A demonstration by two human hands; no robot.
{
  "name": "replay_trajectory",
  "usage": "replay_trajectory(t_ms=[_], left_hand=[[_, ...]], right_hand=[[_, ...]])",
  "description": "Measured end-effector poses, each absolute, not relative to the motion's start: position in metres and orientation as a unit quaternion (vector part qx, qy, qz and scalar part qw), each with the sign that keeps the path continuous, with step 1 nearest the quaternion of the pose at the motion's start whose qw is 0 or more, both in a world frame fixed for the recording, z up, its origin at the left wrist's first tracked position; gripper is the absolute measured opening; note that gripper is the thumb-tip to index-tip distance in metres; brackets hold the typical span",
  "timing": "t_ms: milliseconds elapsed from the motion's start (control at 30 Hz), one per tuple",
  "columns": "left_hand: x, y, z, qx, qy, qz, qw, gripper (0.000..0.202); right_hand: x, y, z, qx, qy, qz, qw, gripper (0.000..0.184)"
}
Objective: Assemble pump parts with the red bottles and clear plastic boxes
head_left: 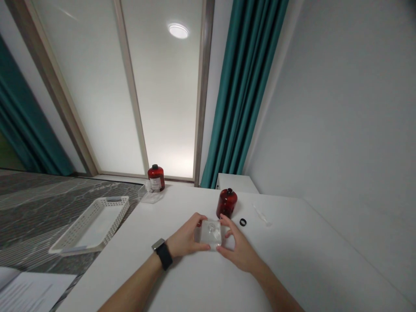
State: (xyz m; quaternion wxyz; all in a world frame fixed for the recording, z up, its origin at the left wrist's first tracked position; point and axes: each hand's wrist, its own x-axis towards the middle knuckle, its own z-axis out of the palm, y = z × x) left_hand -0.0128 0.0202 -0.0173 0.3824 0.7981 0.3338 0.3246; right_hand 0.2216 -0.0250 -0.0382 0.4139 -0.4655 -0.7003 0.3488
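Between my two hands is a clear, box-shaped piece (211, 233) with a round feature in its middle; its exact kind does not show. My left hand (188, 236), with a dark watch on the wrist, grips its left side between thumb and fingers. On the opposite side, my right hand (238, 247) holds it the same way. Just behind stands a dark red bottle (226, 203) with a small black neck, close to my right fingertips. A black ring (243, 222) lies to the right of that bottle.
Another red bottle (156, 178), with a black cap and white label, stands at the table's far left corner beside clear packaging (152, 196). A thin clear plastic item (261, 215) lies at right. Left of the table (136, 260) are a white basket (69, 250) and printed papers (35, 290).
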Motion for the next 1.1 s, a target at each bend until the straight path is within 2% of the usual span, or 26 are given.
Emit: replay_trajectory(t_ms=[67,133,200,300,533,800,1100], left_hand=[[-0.017,0.022,-0.014,0.799,0.336,0.322,0.380,0.080],[-0.023,0.025,-0.011,0.802,0.339,0.321,0.372,0.083],[-0.028,0.027,-0.006,0.810,0.340,0.317,0.358,0.074],[-0.034,0.028,-0.002,0.825,0.332,0.301,0.344,0.061],[-0.045,0.035,0.002,0.824,0.339,0.293,0.347,0.049],[-0.035,0.031,-0.001,0.832,0.345,0.281,0.331,0.063],[-0.027,0.025,-0.001,0.849,0.350,0.274,0.286,0.053]], right_hand=[[0.230,-0.023,-0.035,-0.465,-0.717,0.272,0.443,0.064],[0.240,-0.017,-0.032,-0.484,-0.707,0.197,0.477,0.047],[0.253,-0.010,-0.030,-0.518,-0.687,0.140,0.489,0.034],[0.269,0.000,-0.031,-0.538,-0.677,0.114,0.488,0.026],[0.270,0.004,-0.039,-0.535,-0.698,0.112,0.463,0.020],[0.253,-0.003,-0.044,-0.525,-0.720,0.107,0.441,0.020],[0.263,0.005,-0.044,-0.526,-0.741,0.040,0.416,0.018]])
